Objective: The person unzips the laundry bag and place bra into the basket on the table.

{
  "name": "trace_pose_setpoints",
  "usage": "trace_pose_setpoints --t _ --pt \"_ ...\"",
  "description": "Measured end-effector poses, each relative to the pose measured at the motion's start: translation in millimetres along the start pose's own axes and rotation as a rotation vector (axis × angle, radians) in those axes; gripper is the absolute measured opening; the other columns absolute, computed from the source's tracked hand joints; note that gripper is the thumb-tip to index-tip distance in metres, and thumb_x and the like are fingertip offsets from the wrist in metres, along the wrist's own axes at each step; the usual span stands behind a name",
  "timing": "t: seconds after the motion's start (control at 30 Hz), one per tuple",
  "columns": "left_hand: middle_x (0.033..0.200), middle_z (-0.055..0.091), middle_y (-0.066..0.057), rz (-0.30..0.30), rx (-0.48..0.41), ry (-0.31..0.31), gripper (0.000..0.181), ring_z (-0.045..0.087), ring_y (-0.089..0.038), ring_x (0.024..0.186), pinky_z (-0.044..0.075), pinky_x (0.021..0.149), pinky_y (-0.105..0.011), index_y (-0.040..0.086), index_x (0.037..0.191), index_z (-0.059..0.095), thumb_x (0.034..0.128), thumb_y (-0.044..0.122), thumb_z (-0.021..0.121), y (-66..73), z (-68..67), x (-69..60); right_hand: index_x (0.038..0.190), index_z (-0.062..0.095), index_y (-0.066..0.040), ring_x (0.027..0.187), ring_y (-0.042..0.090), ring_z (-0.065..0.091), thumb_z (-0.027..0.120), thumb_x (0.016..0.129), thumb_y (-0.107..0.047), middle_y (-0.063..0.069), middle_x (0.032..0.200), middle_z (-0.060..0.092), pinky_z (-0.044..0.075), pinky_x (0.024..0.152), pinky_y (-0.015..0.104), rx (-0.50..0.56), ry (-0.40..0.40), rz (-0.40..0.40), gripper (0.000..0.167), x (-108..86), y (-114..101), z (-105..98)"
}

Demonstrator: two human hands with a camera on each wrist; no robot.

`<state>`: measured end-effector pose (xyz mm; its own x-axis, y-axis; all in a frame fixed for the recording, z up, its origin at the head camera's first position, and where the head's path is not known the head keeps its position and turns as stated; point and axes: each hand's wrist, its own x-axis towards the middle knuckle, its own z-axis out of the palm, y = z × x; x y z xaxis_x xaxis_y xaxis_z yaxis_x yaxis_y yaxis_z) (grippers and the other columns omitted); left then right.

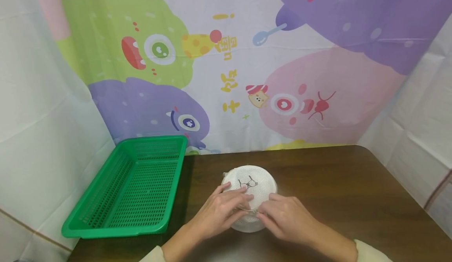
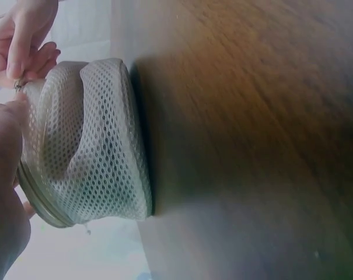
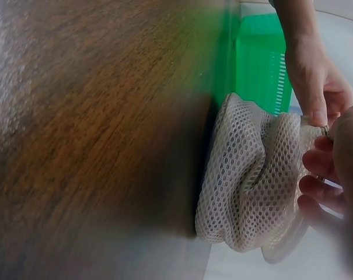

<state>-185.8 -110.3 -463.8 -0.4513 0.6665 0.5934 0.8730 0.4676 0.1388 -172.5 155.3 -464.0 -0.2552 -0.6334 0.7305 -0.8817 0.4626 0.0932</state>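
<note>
A round white mesh laundry bag [image 1: 263,181] with a dark bra-like print on its lid stands on the table in front of me. Its mesh side [image 2: 109,151] sags in folds in the left wrist view. My left hand [image 1: 219,209] lies over the lid's near left part, thumb at the rim, pinching the edge beside the zipper. Just to the right, my right hand [image 1: 291,217] pinches the small zipper pull [image 2: 17,86] at the near rim. In the right wrist view, the right hand's curled fingers [image 3: 317,160] partly cover the zipper.
A green plastic basket [image 1: 173,191] with slotted walls stands on the left of the brown wooden table [image 1: 332,175]. Behind the table hangs a curtain [image 1: 233,128] with cartoon figures, and white cloth [image 1: 413,109] flanks the right side.
</note>
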Motion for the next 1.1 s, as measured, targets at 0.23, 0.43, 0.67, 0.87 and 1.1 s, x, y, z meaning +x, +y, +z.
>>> trace_pose_setpoints --t 0.23,0.43,0.67,0.87,1.1 --pt "0.135 0.085 0.005 -0.013 -0.027 -0.028 0.022 0.077 -0.019 0.137 0.058 0.117 -0.062 0.023 0.106 0.072 0.0948 0.020 0.090 4.5 -1.4 1.0 0.089 0.072 -0.024 0.067 -0.002 0.051 0.048 0.120 -0.034 -0.019 0.078 0.067 0.036 0.057 0.007 -0.006 -0.010 0.010 0.040 1.4 -1.6 -0.4" --pt "0.133 0.085 0.004 0.006 -0.013 -0.019 0.020 0.077 -0.020 0.137 0.059 0.116 -0.061 0.023 0.107 0.073 0.0958 0.017 0.088 2.9 -1.8 0.7 0.091 0.073 -0.025 0.068 -0.001 0.052 0.050 0.120 -0.034 -0.019 0.079 0.067 0.037 0.056 0.008 -0.019 -0.014 0.010 0.038 0.2 -1.0 -0.5" --pt "0.122 0.087 0.005 0.025 -0.011 0.015 0.022 0.078 -0.022 0.136 0.060 0.113 -0.063 0.019 0.113 0.076 0.0951 0.018 0.089 -0.7 -6.3 0.2 0.091 0.073 -0.025 0.069 -0.001 0.054 0.049 0.120 -0.036 -0.019 0.080 0.068 0.040 0.057 0.009 -0.027 -0.027 0.032 0.040 -3.1 1.1 -1.9" --pt "0.132 0.085 0.004 0.011 -0.022 0.004 0.021 0.077 -0.022 0.137 0.060 0.114 -0.062 0.021 0.108 0.072 0.0956 0.017 0.089 -1.4 -7.7 -0.1 0.090 0.072 -0.024 0.068 -0.001 0.052 0.052 0.119 -0.033 -0.018 0.079 0.066 0.038 0.058 0.008 -0.007 -0.009 0.021 0.036 -1.8 2.3 -1.4" --pt "0.131 0.086 0.003 -0.014 -0.049 -0.017 0.020 0.078 -0.021 0.136 0.061 0.114 -0.061 0.021 0.106 0.073 0.0957 0.016 0.090 1.9 -4.0 1.4 0.089 0.072 -0.023 0.067 0.000 0.052 0.046 0.121 -0.036 -0.015 0.077 0.065 0.039 0.057 0.010 -0.018 -0.035 0.040 0.043 2.3 -1.4 -1.1"
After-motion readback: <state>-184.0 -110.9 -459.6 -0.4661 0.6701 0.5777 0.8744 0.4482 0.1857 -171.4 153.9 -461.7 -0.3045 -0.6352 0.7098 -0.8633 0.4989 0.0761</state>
